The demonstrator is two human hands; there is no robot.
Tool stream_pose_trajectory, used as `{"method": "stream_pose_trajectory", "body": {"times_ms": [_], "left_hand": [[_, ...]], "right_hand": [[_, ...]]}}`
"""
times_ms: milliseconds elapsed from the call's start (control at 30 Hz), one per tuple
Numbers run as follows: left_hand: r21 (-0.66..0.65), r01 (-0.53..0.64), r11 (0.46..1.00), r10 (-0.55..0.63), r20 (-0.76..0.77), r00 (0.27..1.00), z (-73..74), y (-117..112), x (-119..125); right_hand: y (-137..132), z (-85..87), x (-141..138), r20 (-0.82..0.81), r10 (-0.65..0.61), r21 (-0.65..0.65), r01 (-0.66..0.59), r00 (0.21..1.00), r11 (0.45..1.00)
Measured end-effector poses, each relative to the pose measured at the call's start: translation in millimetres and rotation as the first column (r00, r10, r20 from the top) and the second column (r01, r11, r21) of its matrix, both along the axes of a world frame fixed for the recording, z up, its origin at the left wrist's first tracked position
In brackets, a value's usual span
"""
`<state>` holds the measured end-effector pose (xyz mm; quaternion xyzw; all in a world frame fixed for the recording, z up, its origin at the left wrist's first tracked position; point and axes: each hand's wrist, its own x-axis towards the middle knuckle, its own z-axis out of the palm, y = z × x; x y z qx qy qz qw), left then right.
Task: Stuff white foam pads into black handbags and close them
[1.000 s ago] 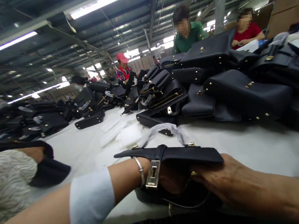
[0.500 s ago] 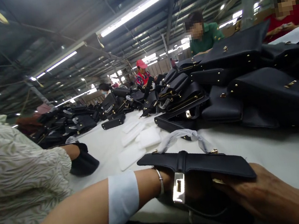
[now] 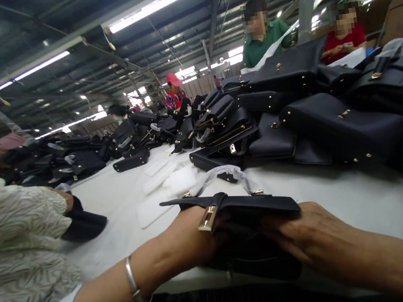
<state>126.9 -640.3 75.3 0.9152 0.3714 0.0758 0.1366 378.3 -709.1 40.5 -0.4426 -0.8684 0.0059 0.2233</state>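
Note:
A black handbag (image 3: 260,206) with a gold clasp is tilted toward me at the table's near edge. Its flap is raised, and its handle (image 3: 223,169) is wrapped in clear plastic. My left hand (image 3: 193,231) reaches under the flap from the left, its fingers hidden in the dark opening. At the bag's right end, my right hand (image 3: 306,231) is closed around the side, with its fingertips tucked below the flap. Shadow hides the inside of the bag.
Black handbags (image 3: 346,123) are heaped at the back and right. White pads (image 3: 157,206) lie on the white-covered table (image 3: 116,190) behind my bag. To the left, a co-worker's patterned sleeve (image 3: 16,216) reaches toward a black piece (image 3: 85,223). Other people work beyond the heap.
My left hand has pushed further under the flap, and its forearm shows more. The clasp has tipped upward. My view has shifted right, and the person in green now has a white sheet in front.

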Motion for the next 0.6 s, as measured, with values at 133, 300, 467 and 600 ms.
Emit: {"method": "stream_pose_trajectory", "body": {"times_ms": [133, 300, 467, 600], "left_hand": [[0.063, -0.298, 0.953, 0.279, 0.215, 0.936, -4.2, -6, -40], [-0.275, -0.251, 0.928, 0.368, 0.565, 0.739, -33.1, -11, -57], [-0.305, -0.171, 0.937, 0.341, 0.685, 0.644, -46.5, -15, -56], [-0.323, -0.173, 0.931, 0.361, 0.732, 0.578, -52.6, -19, -56]], "right_hand": [[0, 7.7, -6, 0.013, 0.048, -0.015, -0.048, 0.999, 0.999], [1, 24.3, -30, 0.137, 0.098, 0.041, -0.104, 0.986, 0.994], [17, 56.7, -65, 0.094, 0.164, 0.049, -0.169, 0.982, 0.984], [47, 65.5, -93, 0.177, 0.351, -0.108, -0.336, 0.92, 0.936]]}}
